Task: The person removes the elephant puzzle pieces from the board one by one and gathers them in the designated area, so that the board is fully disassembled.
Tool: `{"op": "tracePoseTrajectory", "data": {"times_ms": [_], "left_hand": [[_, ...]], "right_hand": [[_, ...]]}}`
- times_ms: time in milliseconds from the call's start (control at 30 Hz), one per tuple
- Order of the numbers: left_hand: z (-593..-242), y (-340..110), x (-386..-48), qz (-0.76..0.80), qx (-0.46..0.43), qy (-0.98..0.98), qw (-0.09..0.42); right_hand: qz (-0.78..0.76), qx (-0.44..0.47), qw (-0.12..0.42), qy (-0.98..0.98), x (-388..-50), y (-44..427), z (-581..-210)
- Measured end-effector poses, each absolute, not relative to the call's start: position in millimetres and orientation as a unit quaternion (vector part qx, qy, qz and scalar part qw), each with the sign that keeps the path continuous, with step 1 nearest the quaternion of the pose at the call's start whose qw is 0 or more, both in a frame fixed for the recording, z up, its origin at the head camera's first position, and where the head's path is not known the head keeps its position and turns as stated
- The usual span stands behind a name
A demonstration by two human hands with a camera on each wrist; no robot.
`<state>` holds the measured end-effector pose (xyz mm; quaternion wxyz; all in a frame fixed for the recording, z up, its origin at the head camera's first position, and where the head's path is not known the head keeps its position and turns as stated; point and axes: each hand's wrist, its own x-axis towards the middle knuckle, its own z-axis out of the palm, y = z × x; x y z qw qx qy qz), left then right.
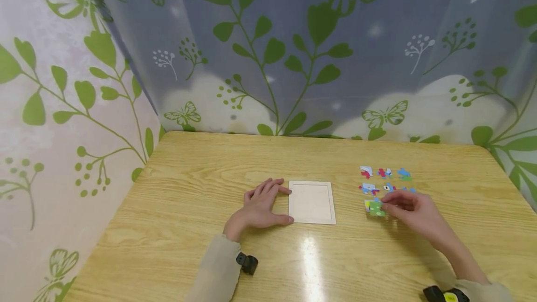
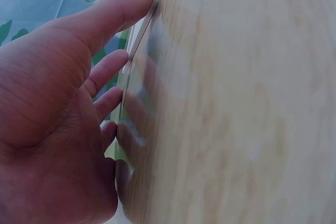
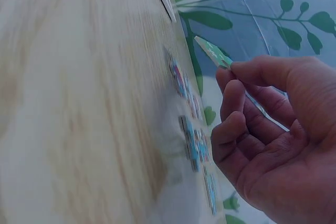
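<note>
A square pale wooden puzzle tray (image 1: pixel 312 203) with a raised rim lies flat on the table. My left hand (image 1: pixel 261 208) is at its left side, fingers spread, with the thumb and a fingertip touching the tray's edge. To the right, my right hand (image 1: pixel 413 213) pinches a green jigsaw piece (image 1: pixel 376 208) with pale marks between thumb and fingertips. In the right wrist view this green piece (image 3: pixel 212 51) is held above the tabletop. Behind that hand lie jigsaw pieces (image 1: pixel 369 188) in blue, red and white, set in rows and partly hidden by the fingers.
The wood-grain table (image 1: pixel 189 190) reaches back to a patterned curtain (image 1: pixel 268 59) with green leaves and butterflies. Another patterned cloth (image 1: pixel 63 106) hangs on the left. Each wrist carries a small black camera, the left one (image 1: pixel 247 263) and the right one (image 1: pixel 445 294).
</note>
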<state>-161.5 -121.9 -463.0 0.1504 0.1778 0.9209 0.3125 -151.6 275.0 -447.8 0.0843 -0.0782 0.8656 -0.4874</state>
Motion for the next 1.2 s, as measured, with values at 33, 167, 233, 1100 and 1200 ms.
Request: {"op": "tracePoseTrajectory", "data": {"times_ms": [33, 167, 233, 1100, 1200], "left_hand": [[-463.3, -122.0, -161.4, 0.312, 0.178, 0.921, 0.15], [-463.4, -122.0, -161.2, 0.313, 0.179, 0.92, 0.15], [-463.0, -121.9, -161.0, 0.315, 0.18, 0.92, 0.151], [-465.0, -123.9, -162.9, 0.314, 0.181, 0.92, 0.152], [-463.7, -123.8, -162.4, 0.314, 0.179, 0.92, 0.152]], "right_hand": [[-0.488, -0.079, 0.08, 0.866, -151.4, 277.2, -448.7], [-0.492, -0.075, 0.071, 0.865, -149.6, 286.8, -452.5], [-0.492, -0.068, 0.072, 0.865, -148.5, 291.4, -452.8], [-0.425, -0.009, 0.055, 0.903, -140.5, 345.1, -460.8], [-0.414, -0.005, 0.059, 0.908, -141.9, 347.8, -461.1]]}}
